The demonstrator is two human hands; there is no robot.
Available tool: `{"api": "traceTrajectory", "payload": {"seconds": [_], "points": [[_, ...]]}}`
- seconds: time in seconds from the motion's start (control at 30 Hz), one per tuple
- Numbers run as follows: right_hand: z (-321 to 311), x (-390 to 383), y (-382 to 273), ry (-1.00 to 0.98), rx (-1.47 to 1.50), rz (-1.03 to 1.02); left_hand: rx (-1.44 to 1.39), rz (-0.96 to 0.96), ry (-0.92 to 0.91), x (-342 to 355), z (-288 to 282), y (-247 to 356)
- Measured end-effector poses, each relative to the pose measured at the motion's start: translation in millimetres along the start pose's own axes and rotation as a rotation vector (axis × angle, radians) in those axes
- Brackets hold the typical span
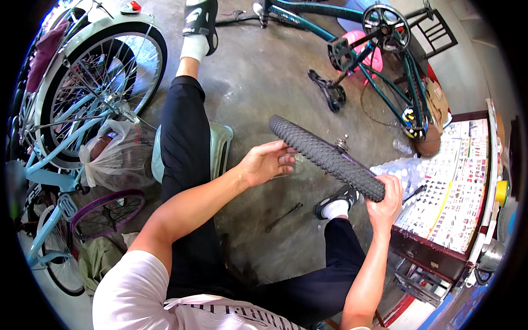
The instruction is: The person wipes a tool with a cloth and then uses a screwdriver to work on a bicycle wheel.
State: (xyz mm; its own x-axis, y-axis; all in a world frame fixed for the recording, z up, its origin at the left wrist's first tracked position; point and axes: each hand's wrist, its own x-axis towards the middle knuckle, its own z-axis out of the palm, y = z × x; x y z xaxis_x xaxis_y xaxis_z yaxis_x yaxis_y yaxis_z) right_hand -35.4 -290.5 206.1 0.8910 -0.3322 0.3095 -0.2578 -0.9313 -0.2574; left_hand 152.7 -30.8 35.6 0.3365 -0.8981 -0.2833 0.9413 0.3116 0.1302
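Note:
A small bicycle wheel with a black knobby tyre [324, 157] is held tilted over the floor between my legs, its axle and hub poking up behind it. My right hand [384, 195] grips the tyre at its right end. My left hand [268, 160] is just below the tyre's left part, fingers apart and curved, palm turned toward the wheel; whether the fingertips touch the rubber I cannot tell. A long metal tool [284, 216] lies on the floor beneath.
Light-blue bicycle [82, 132], purple-rimmed wheel [107, 212] and bagged items [113, 159] at left; teal bicycle frame [308, 25] on the floor at upper right; pale stool [220, 151] beside my left leg; low table [434, 214] with chart at right.

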Motion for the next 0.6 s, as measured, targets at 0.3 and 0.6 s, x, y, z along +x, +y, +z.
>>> {"api": "traceTrajectory", "payload": {"seconds": [0.3,0.6], "points": [[2.2,-41.3,48.3,0.092,0.452,0.291,0.179,0.256,-0.259,4.6,117.0,0.0],[-8.8,-9.7,5.4,-0.089,0.755,0.215,0.575,-0.022,-0.393,-0.8,133.2,-79.0]]}}
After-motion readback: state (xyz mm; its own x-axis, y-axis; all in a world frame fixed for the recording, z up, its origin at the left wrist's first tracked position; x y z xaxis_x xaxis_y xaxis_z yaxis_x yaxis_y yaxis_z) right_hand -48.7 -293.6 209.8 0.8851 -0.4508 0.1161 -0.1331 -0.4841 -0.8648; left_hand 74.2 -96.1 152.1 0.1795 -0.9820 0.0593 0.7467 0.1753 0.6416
